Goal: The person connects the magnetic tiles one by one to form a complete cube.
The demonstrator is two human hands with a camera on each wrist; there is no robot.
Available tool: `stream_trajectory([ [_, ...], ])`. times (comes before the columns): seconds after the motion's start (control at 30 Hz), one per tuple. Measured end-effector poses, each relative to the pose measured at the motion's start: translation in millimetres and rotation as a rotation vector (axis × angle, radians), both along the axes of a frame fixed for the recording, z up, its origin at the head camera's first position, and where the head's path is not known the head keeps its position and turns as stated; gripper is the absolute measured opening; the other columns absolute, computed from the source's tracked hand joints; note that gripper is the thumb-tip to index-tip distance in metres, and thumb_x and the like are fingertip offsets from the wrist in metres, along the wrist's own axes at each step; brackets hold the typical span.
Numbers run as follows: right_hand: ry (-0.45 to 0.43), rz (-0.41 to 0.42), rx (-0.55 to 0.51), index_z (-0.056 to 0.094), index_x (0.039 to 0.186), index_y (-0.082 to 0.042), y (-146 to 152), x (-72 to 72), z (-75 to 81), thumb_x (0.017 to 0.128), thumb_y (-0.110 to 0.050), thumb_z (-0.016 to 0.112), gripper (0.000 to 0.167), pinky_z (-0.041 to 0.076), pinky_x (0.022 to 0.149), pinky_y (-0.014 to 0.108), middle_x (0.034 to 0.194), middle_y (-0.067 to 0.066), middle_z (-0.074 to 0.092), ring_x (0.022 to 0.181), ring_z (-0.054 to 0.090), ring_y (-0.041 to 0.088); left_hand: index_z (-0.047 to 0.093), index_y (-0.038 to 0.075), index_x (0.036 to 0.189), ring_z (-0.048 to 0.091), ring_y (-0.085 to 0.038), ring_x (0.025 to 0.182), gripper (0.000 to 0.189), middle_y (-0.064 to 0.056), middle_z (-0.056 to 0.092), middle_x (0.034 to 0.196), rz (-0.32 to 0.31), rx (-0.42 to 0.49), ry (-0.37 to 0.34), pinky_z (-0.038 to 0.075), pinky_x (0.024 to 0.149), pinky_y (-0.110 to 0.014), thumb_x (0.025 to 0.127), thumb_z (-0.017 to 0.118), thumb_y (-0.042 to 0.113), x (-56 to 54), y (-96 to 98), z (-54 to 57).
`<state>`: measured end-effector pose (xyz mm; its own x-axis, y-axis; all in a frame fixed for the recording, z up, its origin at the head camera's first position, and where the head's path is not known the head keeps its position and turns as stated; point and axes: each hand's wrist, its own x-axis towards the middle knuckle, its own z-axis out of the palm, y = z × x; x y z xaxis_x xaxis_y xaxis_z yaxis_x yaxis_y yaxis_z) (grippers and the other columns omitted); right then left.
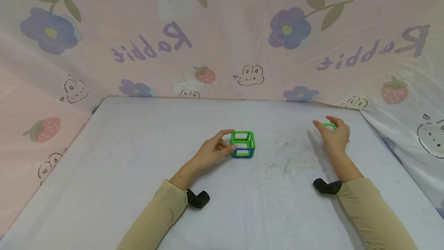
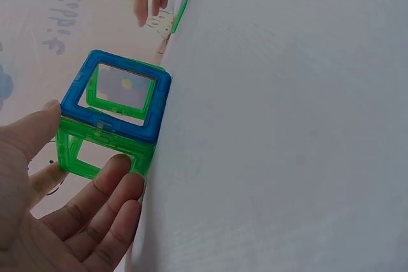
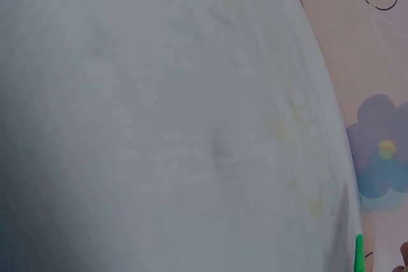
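Note:
A small open-framed cube of magnetic tiles [image 1: 249,140] stands on the table, green with a blue square frame [image 2: 116,128] on the side facing the person. My left hand [image 1: 211,149] holds it from the left, thumb at the blue front and index finger at the far top edge. In the left wrist view the other fingers curl by a green side [image 2: 83,151]. On the right, my right hand [image 1: 335,136] hovers with thumb and fingers apart around a loose green tile [image 1: 329,125]. A gap shows between that tile [image 3: 359,254] and the fingertips in the right wrist view.
A white cloth covers the table [image 1: 138,134], with faint grey smudges right of the cube. Behind it hangs a pink curtain [image 1: 222,30] printed with flowers and rabbits. A black wrist device [image 1: 198,199] sits at the left cuff, another [image 1: 327,186] at the right.

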<state>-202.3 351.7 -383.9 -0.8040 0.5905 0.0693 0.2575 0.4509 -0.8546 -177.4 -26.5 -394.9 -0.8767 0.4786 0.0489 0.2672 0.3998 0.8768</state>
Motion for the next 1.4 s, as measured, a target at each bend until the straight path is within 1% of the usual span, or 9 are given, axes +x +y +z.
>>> stream_trajectory([
  [0.1, -0.026, -0.027, -0.001, 0.048, 0.138, -0.006, 2, -0.1, -1.1, 0.085, -0.04, 0.07, 0.067, 0.015, 0.109, 0.053, 0.148, 0.016, 0.034, 0.137, 0.025, 0.033, 0.041, 0.02, 0.145, 0.062, -0.012, 0.08, 0.056, -0.003, 0.07, 0.092, -0.003, 0.002, -0.002, 0.048, 0.075, -0.028, 0.094, 0.062, 0.031, 0.0, -0.2, 0.4],
  [0.23, -0.067, -0.04, -0.01, 0.044, 0.142, -0.009, 6, 0.1, -2.8, 0.084, -0.042, 0.07, 0.071, 0.014, 0.109, 0.056, 0.151, 0.016, 0.027, 0.139, 0.018, 0.034, 0.04, 0.018, 0.145, 0.061, -0.011, 0.08, 0.057, -0.004, 0.07, 0.092, -0.004, -0.002, 0.0, 0.048, 0.075, -0.028, 0.095, 0.062, 0.03, 0.0, -0.3, 1.2],
  [0.47, -0.153, -0.03, -0.027, 0.026, 0.152, -0.012, 17, -1.4, -7.6, 0.083, -0.05, 0.067, 0.088, 0.008, 0.111, 0.063, 0.157, 0.02, 0.013, 0.143, 0.007, 0.042, 0.04, 0.018, 0.146, 0.062, -0.011, 0.08, 0.057, -0.004, 0.07, 0.093, -0.002, -0.011, 0.001, 0.048, 0.076, -0.029, 0.095, 0.062, 0.03, 0.4, 0.2, 2.8],
  [0.6, -0.181, -0.016, -0.014, 0.02, 0.153, -0.01, 23, -1.4, -10.8, 0.083, -0.051, 0.066, 0.092, 0.005, 0.111, 0.065, 0.158, 0.021, 0.014, 0.144, 0.009, 0.043, 0.04, 0.018, 0.146, 0.062, -0.011, 0.08, 0.057, -0.004, 0.07, 0.093, -0.004, -0.009, 0.003, 0.048, 0.076, -0.029, 0.095, 0.062, 0.03, 0.7, 0.2, 3.2],
  [0.73, -0.201, -0.011, -0.015, 0.018, 0.154, -0.01, 25, -0.6, -10.7, 0.084, -0.049, 0.065, 0.093, 0.005, 0.112, 0.063, 0.158, 0.02, 0.015, 0.145, 0.009, 0.043, 0.039, 0.019, 0.146, 0.063, -0.012, 0.081, 0.057, -0.004, 0.07, 0.093, -0.004, -0.01, 0.003, 0.049, 0.077, -0.03, 0.095, 0.062, 0.031, 0.4, -0.1, 2.2],
  [0.9, -0.251, 0.007, 0.03, 0.016, 0.153, -0.008, 29, -1.0, -12.0, 0.087, -0.047, 0.063, 0.09, 0.01, 0.111, 0.063, 0.158, 0.022, 0.014, 0.143, 0.01, 0.046, 0.04, 0.019, 0.146, 0.063, -0.013, 0.081, 0.057, -0.004, 0.07, 0.092, -0.002, -0.005, -0.001, 0.049, 0.078, -0.03, 0.095, 0.062, 0.031, 0.2, -0.3, 1.1],
  [1.03, -0.3, 0.035, 0.105, 0.017, 0.152, -0.004, 34, -1.6, -13.7, 0.089, -0.045, 0.06, 0.087, 0.015, 0.109, 0.063, 0.155, 0.029, 0.015, 0.139, 0.014, 0.049, 0.04, 0.018, 0.145, 0.062, -0.012, 0.08, 0.057, -0.004, 0.07, 0.092, -0.002, -0.002, -0.002, 0.049, 0.077, -0.029, 0.094, 0.062, 0.031, 0.2, -0.2, 1.0],
  [1.2, -0.35, 0.06, 0.167, 0.018, 0.15, 0.001, 40, -2.0, -12.5, 0.091, -0.043, 0.058, 0.084, 0.019, 0.107, 0.062, 0.149, 0.036, 0.015, 0.135, 0.016, 0.052, 0.04, 0.019, 0.145, 0.063, -0.014, 0.081, 0.057, -0.004, 0.07, 0.092, -0.006, 0.001, -0.003, 0.049, 0.077, -0.03, 0.094, 0.062, 0.03, 0.2, 0.2, 0.9],
  [1.4, -0.379, 0.046, 0.183, 0.023, 0.147, 0.007, 42, -4.1, -12.2, 0.091, -0.041, 0.057, 0.081, 0.025, 0.103, 0.06, 0.145, 0.039, 0.013, 0.13, 0.02, 0.051, 0.039, 0.018, 0.146, 0.064, -0.018, 0.081, 0.057, -0.005, 0.071, 0.091, -0.019, 0.005, 0.003, 0.048, 0.076, -0.029, 0.095, 0.061, 0.03, -0.4, -0.1, -0.8],
])
